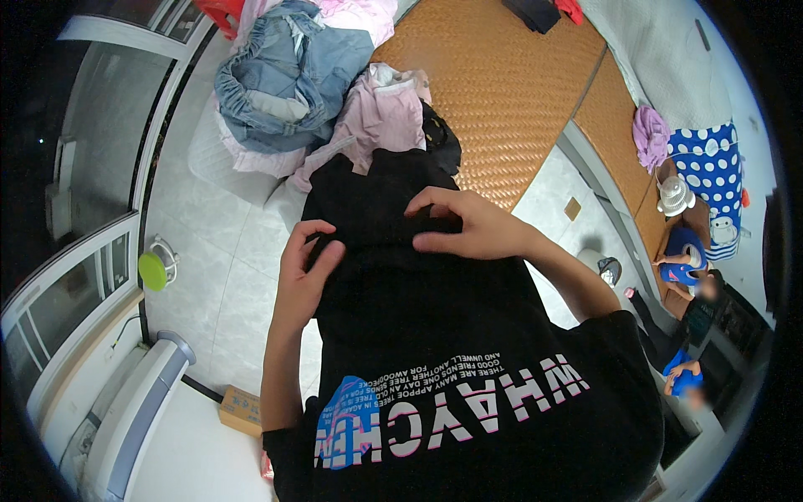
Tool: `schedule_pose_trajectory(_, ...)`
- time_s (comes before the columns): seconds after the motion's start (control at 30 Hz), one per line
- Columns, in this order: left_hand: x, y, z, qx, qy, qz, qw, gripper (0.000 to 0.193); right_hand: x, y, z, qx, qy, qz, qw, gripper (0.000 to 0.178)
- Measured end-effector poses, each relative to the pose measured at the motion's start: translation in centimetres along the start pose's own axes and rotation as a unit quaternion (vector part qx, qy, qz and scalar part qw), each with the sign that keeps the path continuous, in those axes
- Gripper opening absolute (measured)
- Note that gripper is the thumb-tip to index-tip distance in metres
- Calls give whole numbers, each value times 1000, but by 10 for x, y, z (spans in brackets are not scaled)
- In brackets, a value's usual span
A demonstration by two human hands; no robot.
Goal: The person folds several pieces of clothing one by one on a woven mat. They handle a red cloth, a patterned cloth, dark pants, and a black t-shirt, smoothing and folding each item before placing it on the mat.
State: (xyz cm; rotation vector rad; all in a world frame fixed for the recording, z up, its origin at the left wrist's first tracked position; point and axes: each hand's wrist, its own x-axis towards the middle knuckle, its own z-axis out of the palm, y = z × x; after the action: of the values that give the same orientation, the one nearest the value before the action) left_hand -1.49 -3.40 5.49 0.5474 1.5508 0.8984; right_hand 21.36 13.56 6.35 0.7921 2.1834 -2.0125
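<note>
A black garment (376,188) spreads in front of me at the bed's edge, its far part against the pink clothes. Its kind does not show, and its near part blends into the black printed T-shirt (468,318) I wear. My left hand (305,272) is at its left side, thumb and fingers curled on the cloth. On the right, my right hand (477,224) grips the fabric with bent fingers, the thumb nearer me. Some fingertips are lost in the dark folds. Just beyond lie a pale pink garment (381,113) and blue denim clothing (293,75) in a heap.
A woven mat (477,100) covers the bed ahead. At the right are a purple cloth (650,138), a small white fan (674,197) and two people in blue. A green-topped stool (153,271) and a cardboard box (240,410) stand on the left floor.
</note>
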Motion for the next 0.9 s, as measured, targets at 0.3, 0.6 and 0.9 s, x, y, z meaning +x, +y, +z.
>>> schedule_pose_trajectory(0.3, -7, 28, 13, 247, 55, 83, 964, 29, -8, -15, 7, -330, 82, -147, 929, 30)
schedule_pose_trajectory(0.6, -13, 17, 12, 257, 59, 96, 960, 38, -9, -11, 12, -301, 79, -72, 948, 22)
schedule_pose_trajectory(0.9, -18, 21, 12, 279, 26, 89, 956, 26, -13, -21, 2, -286, -13, -14, 958, 17)
